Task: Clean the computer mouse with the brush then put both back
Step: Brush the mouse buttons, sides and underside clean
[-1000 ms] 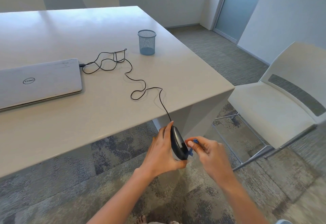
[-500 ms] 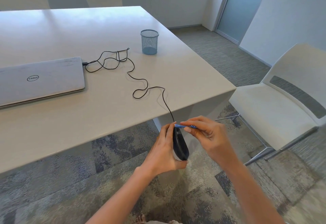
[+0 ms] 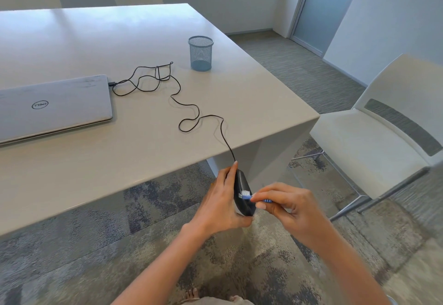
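My left hand (image 3: 220, 205) grips a black wired computer mouse (image 3: 242, 190), held on edge below the table's near corner. Its black cable (image 3: 191, 112) runs up over the table edge, coils across the tabletop and plugs into the laptop. My right hand (image 3: 285, 205) pinches a small blue brush (image 3: 248, 195) with white bristles. The bristles touch the mouse's side about midway along its length. Most of the brush handle is hidden inside my fingers.
A shut silver laptop (image 3: 52, 106) lies at the left of the white table (image 3: 119, 158). A blue mesh pen cup (image 3: 201, 53) stands farther back. A white chair (image 3: 374, 136) is at the right, two more behind the table. Patterned carpet covers the floor.
My right hand moved the brush from the mouse's top end down to its middle, after sweeping up from the lower part. The left hand kept hold of the mouse.
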A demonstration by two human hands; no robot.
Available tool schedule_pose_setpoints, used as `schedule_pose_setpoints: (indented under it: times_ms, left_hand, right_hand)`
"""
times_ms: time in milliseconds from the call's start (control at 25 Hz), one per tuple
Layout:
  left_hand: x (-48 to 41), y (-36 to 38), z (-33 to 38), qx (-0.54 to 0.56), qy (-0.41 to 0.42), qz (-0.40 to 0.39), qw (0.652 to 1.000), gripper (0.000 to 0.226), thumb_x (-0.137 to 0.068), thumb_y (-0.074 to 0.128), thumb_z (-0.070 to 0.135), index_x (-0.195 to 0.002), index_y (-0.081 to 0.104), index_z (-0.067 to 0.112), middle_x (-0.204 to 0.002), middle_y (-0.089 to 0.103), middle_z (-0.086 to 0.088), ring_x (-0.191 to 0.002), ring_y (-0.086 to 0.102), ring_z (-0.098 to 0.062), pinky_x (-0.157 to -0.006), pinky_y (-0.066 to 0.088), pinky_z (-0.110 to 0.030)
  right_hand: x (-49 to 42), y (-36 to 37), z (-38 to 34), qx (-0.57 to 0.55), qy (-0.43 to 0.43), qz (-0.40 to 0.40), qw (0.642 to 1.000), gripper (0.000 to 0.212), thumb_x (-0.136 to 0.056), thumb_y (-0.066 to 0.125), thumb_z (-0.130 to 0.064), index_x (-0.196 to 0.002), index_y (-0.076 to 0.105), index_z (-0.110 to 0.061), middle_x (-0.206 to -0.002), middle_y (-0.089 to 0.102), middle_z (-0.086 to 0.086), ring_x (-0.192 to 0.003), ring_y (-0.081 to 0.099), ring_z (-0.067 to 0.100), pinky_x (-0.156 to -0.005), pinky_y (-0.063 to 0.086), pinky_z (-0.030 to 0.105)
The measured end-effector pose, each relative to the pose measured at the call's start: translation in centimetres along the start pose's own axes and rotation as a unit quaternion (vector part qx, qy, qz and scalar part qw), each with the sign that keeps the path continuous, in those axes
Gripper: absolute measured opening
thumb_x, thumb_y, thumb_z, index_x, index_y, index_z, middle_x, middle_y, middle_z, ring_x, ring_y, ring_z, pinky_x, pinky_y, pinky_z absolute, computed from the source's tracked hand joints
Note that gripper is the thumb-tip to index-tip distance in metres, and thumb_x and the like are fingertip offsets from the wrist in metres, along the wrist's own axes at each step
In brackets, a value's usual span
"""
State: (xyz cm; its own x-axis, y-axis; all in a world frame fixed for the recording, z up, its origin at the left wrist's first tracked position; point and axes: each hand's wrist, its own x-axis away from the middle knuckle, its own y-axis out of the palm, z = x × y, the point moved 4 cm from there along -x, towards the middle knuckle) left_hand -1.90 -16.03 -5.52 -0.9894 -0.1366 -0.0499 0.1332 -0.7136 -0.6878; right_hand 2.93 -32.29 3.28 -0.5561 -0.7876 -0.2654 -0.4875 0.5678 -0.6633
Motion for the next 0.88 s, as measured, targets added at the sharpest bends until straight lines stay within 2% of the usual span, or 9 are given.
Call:
schedule_pose_setpoints:
  times_ms: [200, 320, 440, 560, 680, 880]
  left_hand:
    - [0.1, 0.1, 0.3, -0.018, 0.0, -0.008, 1.0, 0.133, -0.063, 0.081, 0.057, -0.155, -0.01, 0.028, -0.145, 0.022, 0.007, -0.123, 0.041, -0.019, -0.093, 0.047, -0.033]
    - [0.1, 0.0, 0.5, -0.01, 0.007, -0.008, 1.0, 0.132, -0.063, 0.08, 0.057, -0.154, -0.011, 0.031, -0.144, 0.024, 0.006, -0.122, 0.043, -0.018, -0.095, 0.049, -0.037]
    - [0.2, 0.0, 0.7, 0.005, 0.01, -0.008, 1.0, 0.128, -0.063, 0.082, 0.055, -0.156, -0.001, 0.028, -0.143, 0.025, 0.008, -0.122, 0.044, -0.019, -0.094, 0.049, -0.036]
    - [0.4, -0.2, 0.8, 0.015, 0.01, 0.008, 1.0, 0.124, -0.062, 0.083, 0.053, -0.155, 0.006, 0.025, -0.142, 0.028, 0.007, -0.119, 0.047, -0.018, -0.092, 0.05, -0.034]
    - [0.4, -0.5, 0.5, 0.013, 0.0, 0.028, 1.0, 0.121, -0.061, 0.083, 0.054, -0.153, 0.01, 0.025, -0.141, 0.032, 0.007, -0.122, 0.046, -0.017, -0.094, 0.048, -0.033]
    - [0.8, -0.4, 0.2, 0.042, -0.021, 0.04, 0.998, 0.117, -0.062, 0.085, 0.049, -0.149, 0.011, 0.026, -0.143, 0.032, 0.004, -0.123, 0.042, -0.014, -0.096, 0.045, -0.029]
  right_hand:
    - [0.3, -1.6, -0.1, -0.043, 0.056, -0.058, 0.996, 0.011, -0.086, 0.073, -0.016, -0.094, 0.079, -0.02, -0.086, 0.074, -0.013, -0.08, 0.068, 0.004, -0.069, 0.046, 0.01]
    - [-0.8, -2.5, -0.6, -0.034, 0.026, 0.014, 0.999, 0.018, -0.086, 0.069, -0.026, -0.097, 0.079, -0.016, -0.085, 0.074, -0.011, -0.075, 0.068, 0.007, -0.065, 0.05, 0.016]
    - [-1.8, -1.9, -1.1, -0.025, -0.012, 0.092, 0.995, 0.017, -0.087, 0.069, -0.018, -0.1, 0.078, -0.012, -0.093, 0.075, -0.007, -0.085, 0.071, 0.006, -0.074, 0.057, 0.022]
    - [-1.7, -0.6, -1.1, -0.007, -0.027, 0.089, 0.996, 0.016, -0.087, 0.07, -0.014, -0.101, 0.077, -0.014, -0.096, 0.075, -0.009, -0.089, 0.07, 0.001, -0.076, 0.055, 0.017]
    - [-0.5, -0.1, -0.5, -0.026, -0.005, 0.066, 0.997, 0.015, -0.088, 0.069, -0.016, -0.099, 0.078, -0.017, -0.095, 0.075, -0.013, -0.088, 0.071, 0.002, -0.073, 0.054, 0.015]
    - [1.1, -0.7, 0.3, -0.056, 0.04, 0.069, 0.995, 0.013, -0.087, 0.069, -0.019, -0.095, 0.079, -0.017, -0.09, 0.075, -0.014, -0.084, 0.072, 0.009, -0.071, 0.057, 0.031]
